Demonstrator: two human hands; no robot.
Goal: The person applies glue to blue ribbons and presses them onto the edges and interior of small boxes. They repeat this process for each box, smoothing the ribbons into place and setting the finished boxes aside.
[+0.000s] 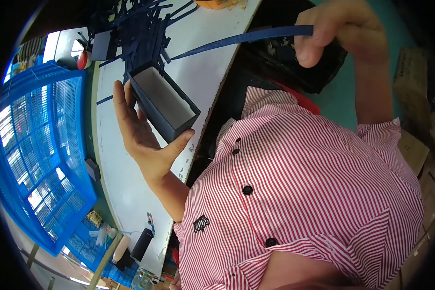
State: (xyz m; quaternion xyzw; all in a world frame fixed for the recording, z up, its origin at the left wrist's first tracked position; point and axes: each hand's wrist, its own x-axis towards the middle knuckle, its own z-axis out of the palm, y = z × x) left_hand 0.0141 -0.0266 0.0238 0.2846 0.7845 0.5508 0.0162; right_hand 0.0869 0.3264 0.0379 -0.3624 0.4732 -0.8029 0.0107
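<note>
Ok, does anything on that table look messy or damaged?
Two things. The dark blue strips lie in a loose tangle beyond the box, crossing at all angles. The white table also looks scuffed, with dark spots along its edge near the left hand.

Wears a shirt [314,174] in thin red and white stripes that run different ways across the body and the collar [374,241], which lies open at the neck. Has short sleeves [379,129] in the same striped cloth, ending in plain edges and leaving the forearms bare. Closes down the front with round black buttons [247,190], and bears a small black crown-like emblem [201,224] on the left chest
</note>
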